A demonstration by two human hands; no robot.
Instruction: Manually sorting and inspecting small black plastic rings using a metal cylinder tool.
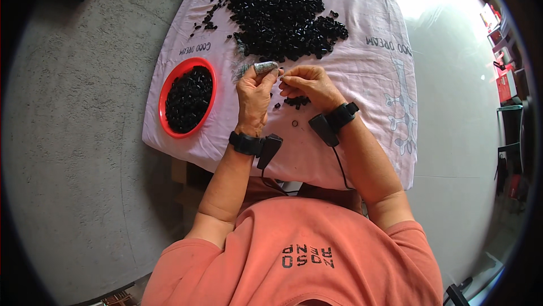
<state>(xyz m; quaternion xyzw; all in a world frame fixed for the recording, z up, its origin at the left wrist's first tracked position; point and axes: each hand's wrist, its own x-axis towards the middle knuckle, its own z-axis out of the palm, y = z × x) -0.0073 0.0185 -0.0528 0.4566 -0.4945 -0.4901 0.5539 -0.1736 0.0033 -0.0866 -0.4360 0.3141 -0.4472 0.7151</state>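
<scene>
My left hand point(255, 91) is closed in a pinch, its index finger wrapped in a grey-white covering point(266, 67). A small dark piece shows at its fingertips, seemingly one of the black pieces. Almost touching it, my right hand point(314, 86) is pinched too; what lies between its fingertips is too small to make out. Just beyond both hands spreads a large pile of small shiny black pieces point(283, 17). A few more black pieces point(297, 101) lie under my right hand. Beside my left hand is a tuft of thin grey strands point(240, 68), partly hidden.
A red round bowl point(162, 99) full of similar black pieces stands at the left of the cloth-covered table point(362, 153). A small dark ring point(294, 123) lies near my wrists. Both wrists carry black strapped devices with cables. Stools and red boxes point(506, 85) stand far right.
</scene>
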